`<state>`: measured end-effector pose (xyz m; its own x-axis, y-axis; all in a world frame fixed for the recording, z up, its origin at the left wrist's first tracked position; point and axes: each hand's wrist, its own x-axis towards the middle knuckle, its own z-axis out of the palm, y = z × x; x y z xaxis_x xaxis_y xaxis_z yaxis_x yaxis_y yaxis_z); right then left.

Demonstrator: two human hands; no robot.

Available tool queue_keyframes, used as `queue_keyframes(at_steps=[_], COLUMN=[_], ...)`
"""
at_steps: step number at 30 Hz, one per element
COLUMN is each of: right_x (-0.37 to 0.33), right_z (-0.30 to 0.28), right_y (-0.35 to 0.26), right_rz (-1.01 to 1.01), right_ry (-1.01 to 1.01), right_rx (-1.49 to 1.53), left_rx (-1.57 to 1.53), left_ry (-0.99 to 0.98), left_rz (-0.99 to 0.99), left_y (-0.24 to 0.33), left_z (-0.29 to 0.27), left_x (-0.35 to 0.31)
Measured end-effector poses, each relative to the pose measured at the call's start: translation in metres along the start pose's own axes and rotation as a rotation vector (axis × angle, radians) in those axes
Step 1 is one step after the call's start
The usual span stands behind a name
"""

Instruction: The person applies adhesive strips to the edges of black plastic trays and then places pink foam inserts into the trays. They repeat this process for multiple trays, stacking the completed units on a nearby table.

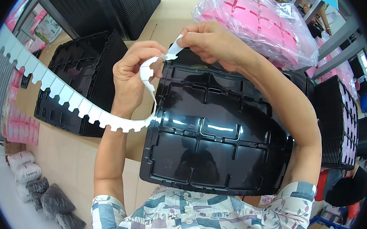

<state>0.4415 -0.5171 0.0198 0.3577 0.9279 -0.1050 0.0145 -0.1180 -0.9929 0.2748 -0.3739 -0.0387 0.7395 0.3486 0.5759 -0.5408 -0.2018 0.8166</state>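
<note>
Here, both hands' fingers (193,39) tight on strip (85,108), black tray (179,151) below, pink bundle (253,18) beyond.

Strip (80,105), wht, 1 pc.: long, thin, flex.; sq. teeth along 1 edge; sweeps in an arc from upper L, turns sharply up nr. tray's L edge, far end bent. Tray (213,146), blk, glossy, rounded corners, molded w/ ridge pattern; broad face up.

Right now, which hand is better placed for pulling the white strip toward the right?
Probably the right hand: it pinches the white strip farther right, near the black tray's far edge. The left hand holds it beside the curl.
</note>
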Motion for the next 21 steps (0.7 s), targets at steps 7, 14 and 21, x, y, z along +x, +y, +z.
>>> queue_keyframes(at_steps=[7, 14, 21], right_x=[0.022, 0.023, 0.022], right_z=[-0.031, -0.033, -0.023], right_y=[0.046, 0.054, 0.056], right_rz=[-0.191, -0.242, -0.268], right_ry=[0.067, 0.172, 0.266], right_rx=[-0.561, -0.738, -0.874], left_rx=[0.457, 0.828, 0.896], left_ry=[-0.151, -0.252, -0.237], left_rz=[0.014, 0.185, 0.239], left_y=[-0.033, -0.023, -0.030], left_z=[-0.003, 0.014, 0.013], left_x=[0.001, 0.006, 0.004])
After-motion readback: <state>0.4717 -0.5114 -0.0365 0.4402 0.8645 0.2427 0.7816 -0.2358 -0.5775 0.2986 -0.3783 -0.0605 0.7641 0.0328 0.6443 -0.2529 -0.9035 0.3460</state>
